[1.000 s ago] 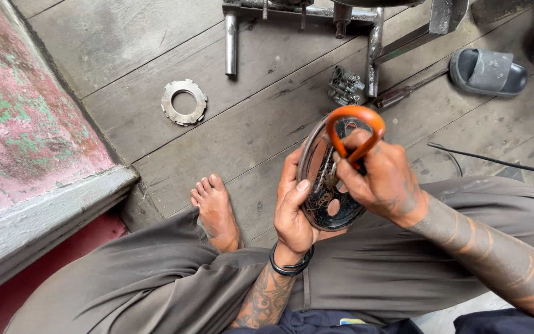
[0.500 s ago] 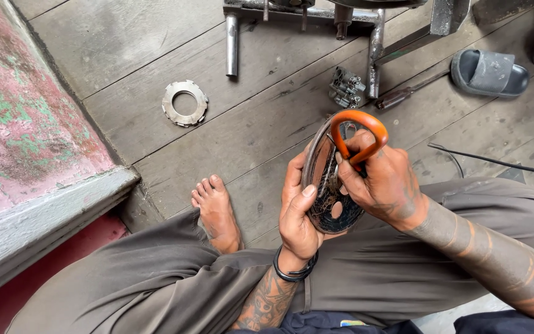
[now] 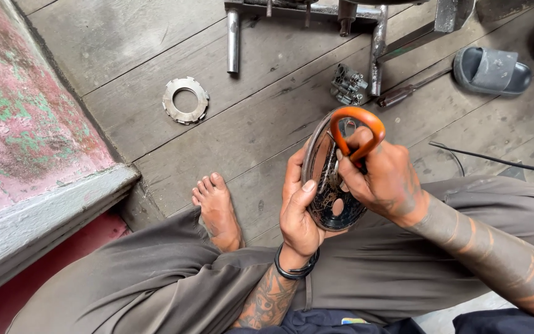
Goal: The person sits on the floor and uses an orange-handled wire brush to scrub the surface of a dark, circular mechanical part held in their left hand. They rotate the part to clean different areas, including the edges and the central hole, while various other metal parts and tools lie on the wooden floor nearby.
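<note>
Centre frame above lap: left hand point(image 3: 296, 213) gripping dark round greasy metal clutch plate point(image 3: 329, 179) on edge, long axis upright; right hand point(image 3: 381, 176) closed on orange-handled pliers point(image 3: 356, 130), tips against plate face, just right of it; toothed steel ring point(image 3: 185, 100) upper left on floor

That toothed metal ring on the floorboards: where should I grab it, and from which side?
The toothed ring lies flat and alone on the wooden floor. Probably best taken from above, pinching its band with one finger through the open centre hole and one on the outer notched edge.
</note>
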